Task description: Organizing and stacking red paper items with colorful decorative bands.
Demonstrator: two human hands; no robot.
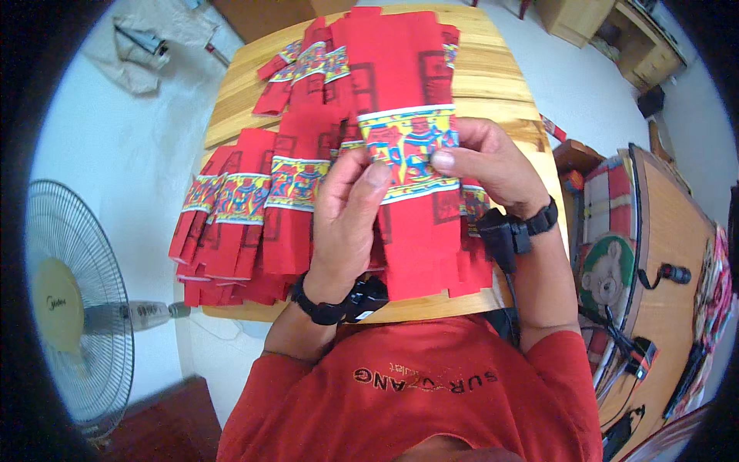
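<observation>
Both hands hold a long red folded paper piece [413, 242] upright before me, its middle wrapped by a patterned band in yellow, blue and red with white edges. My left hand [349, 202] pinches the band's left edge between thumb and fingers. On the right edge, the thumb of my right hand [496, 161] presses the front while its fingers go behind. Many similar banded red paper pieces [239, 231] lie overlapping on the wooden table [502, 69], to the left of, behind and beneath the held one. Each wrist wears a black strap with a small device.
A standing fan [75, 300] is at the left. To the right is a wooden surface [670, 248] with cables, a dark strapped item and a cloth showing a bear. Crumpled pale sheeting [133, 52] lies on the floor at upper left, and wooden furniture [577, 20] stands at upper right.
</observation>
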